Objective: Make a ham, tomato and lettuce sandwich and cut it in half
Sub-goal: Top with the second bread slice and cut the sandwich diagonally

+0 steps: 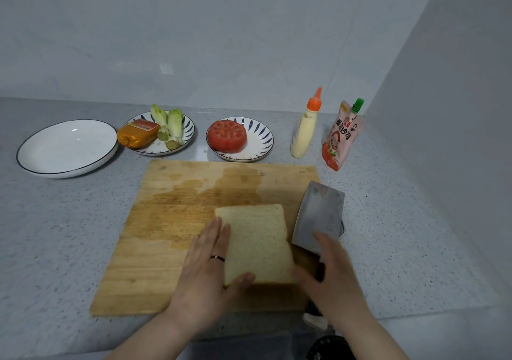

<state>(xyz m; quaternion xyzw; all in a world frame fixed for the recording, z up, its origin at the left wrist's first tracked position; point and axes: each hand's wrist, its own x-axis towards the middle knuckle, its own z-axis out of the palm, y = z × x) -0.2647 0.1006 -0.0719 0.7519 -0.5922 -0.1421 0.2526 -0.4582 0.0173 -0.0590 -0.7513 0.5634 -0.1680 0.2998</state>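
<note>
Illumination is diffuse, cool and rather dim. Shadows are faint and soft-edged, the darkest lying under the hands on the cutting board. Small glare spots show on the empty white plate and the wall tile. The right hand is motion-blurred, the left hand sharper. Wide-angle bowing is evident at the frame edges.

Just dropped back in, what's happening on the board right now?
A person works at the cutting board. The left hand rests with straight fingers against the left side of the bread, thumb at its near edge. The right hand is over the handle end of the cleaver, which lies on the board right of the bread; it is blurred, so a hold is unclear. Ham, lettuce and a cut tomato sit behind the board.
</note>
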